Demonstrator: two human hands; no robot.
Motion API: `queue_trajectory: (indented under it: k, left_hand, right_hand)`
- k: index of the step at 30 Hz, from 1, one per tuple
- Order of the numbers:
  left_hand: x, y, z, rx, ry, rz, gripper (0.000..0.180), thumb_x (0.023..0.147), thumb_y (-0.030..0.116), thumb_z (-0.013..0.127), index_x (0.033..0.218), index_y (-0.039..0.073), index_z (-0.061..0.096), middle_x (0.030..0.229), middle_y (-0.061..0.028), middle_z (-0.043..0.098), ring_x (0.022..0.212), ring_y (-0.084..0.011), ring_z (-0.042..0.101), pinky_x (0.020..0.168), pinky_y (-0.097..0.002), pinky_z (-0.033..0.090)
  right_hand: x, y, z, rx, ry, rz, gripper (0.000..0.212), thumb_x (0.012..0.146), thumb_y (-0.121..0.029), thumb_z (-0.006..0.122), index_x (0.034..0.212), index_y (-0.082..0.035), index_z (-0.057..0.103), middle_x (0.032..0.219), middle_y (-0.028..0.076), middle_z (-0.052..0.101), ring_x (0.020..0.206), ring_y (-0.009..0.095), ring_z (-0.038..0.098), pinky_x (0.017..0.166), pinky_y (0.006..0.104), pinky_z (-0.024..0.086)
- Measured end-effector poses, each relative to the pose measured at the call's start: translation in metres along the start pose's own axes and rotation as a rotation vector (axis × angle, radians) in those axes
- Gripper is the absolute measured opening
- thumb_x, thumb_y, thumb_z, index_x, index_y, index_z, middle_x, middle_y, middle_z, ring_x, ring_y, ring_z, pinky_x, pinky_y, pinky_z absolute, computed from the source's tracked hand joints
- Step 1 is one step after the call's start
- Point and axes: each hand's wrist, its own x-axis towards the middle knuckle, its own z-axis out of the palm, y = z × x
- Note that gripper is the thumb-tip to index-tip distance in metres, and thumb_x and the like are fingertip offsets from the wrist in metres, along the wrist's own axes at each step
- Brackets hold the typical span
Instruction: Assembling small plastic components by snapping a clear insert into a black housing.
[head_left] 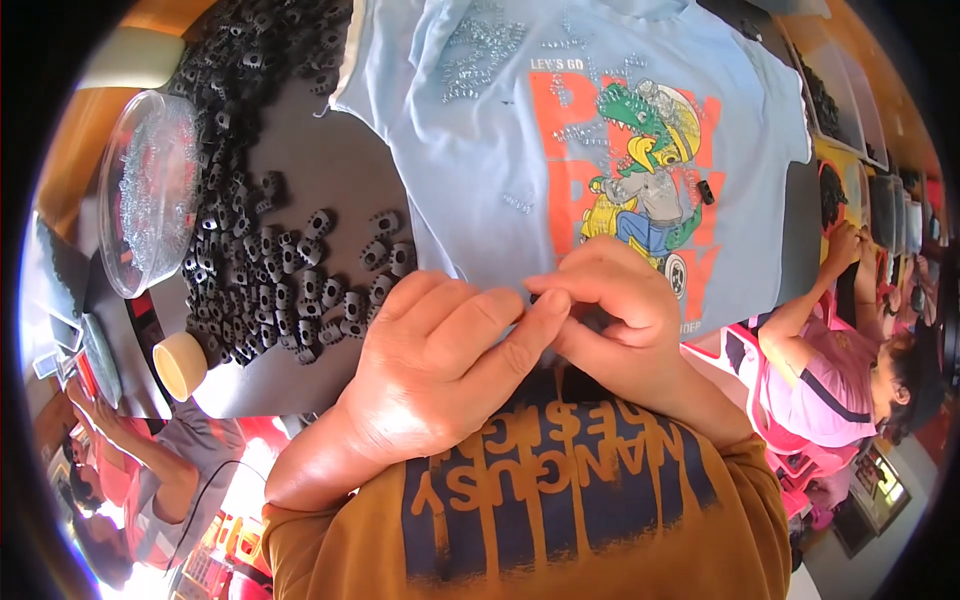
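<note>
In front of my chest, my left hand (pixel 425 365) and my right hand (pixel 622 312) meet with thumbs and fingertips pinched together. Between the fingertips a small black plastic piece (pixel 536 298) shows only as a dark bit; the fingers cover the rest. Beyond my hands lies a light blue T-shirt (pixel 465 190) with a printed cartoon dinosaur, and small metal springs (pixel 480 50) are scattered on it. A single black piece (pixel 705 192) rests on the print. To the left of the shirt, many loose black plastic pieces (pixel 270 270) like cord locks are heaped.
A clear plastic bowl (pixel 110 240) holding many springs stands at the left beside the heap. Near the dark table's (pixel 300 160) left front edge is a round cream-coloured lid or cup (pixel 181 367). Other people sit at the left and right, one in a pink shirt (pixel 825 385).
</note>
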Motion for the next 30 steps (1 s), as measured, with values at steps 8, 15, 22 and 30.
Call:
queue_trajectory:
  k: [8, 15, 22, 30]
  left_hand:
    - [0.000, -0.013, -0.025, -0.027, -0.072, -0.088, 0.046, 0.062, -0.004, 0.071, 0.106, 0.004, 0.068, 0.083, -0.0067, 0.059, 0.066, -0.0218, 0.054, 0.059, -0.0326, 0.041]
    - [-0.017, -0.044, -0.051, 0.390, 0.054, -0.380, 0.027, 0.073, -0.002, 0.069, 0.099, 0.002, 0.067, 0.088, -0.0103, 0.063, 0.081, -0.0282, 0.060, 0.074, -0.0374, 0.045]
    - [-0.020, -0.061, -0.054, 0.547, -0.078, -0.511, 0.023, 0.080, 0.005, 0.067, 0.103, 0.003, 0.067, 0.097, -0.0116, 0.062, 0.090, -0.0284, 0.059, 0.082, -0.0365, 0.046]
    - [-0.013, -0.065, -0.057, 0.537, -0.070, -0.453, 0.022, 0.081, 0.008, 0.065, 0.102, 0.003, 0.065, 0.093, -0.0111, 0.062, 0.088, -0.0294, 0.059, 0.080, -0.0386, 0.043]
  right_hand:
    - [0.000, -0.002, -0.001, 0.126, -0.059, 0.058, 0.027, 0.073, 0.006, 0.069, 0.099, -0.003, 0.067, 0.083, 0.006, 0.062, 0.064, 0.012, 0.056, 0.051, 0.0234, 0.042]
    - [-0.001, 0.003, -0.002, 0.097, -0.067, 0.011, 0.028, 0.074, 0.006, 0.071, 0.101, -0.002, 0.066, 0.079, 0.006, 0.062, 0.062, 0.012, 0.056, 0.052, 0.0234, 0.044]
    - [0.004, 0.003, -0.001, 0.098, -0.055, 0.016, 0.026, 0.076, 0.004, 0.073, 0.100, -0.001, 0.066, 0.077, 0.005, 0.061, 0.060, 0.011, 0.055, 0.052, 0.0227, 0.043]
    - [0.001, 0.008, -0.002, 0.108, -0.053, -0.031, 0.025, 0.075, 0.000, 0.074, 0.099, 0.000, 0.066, 0.070, 0.003, 0.057, 0.055, 0.010, 0.051, 0.048, 0.0238, 0.037]
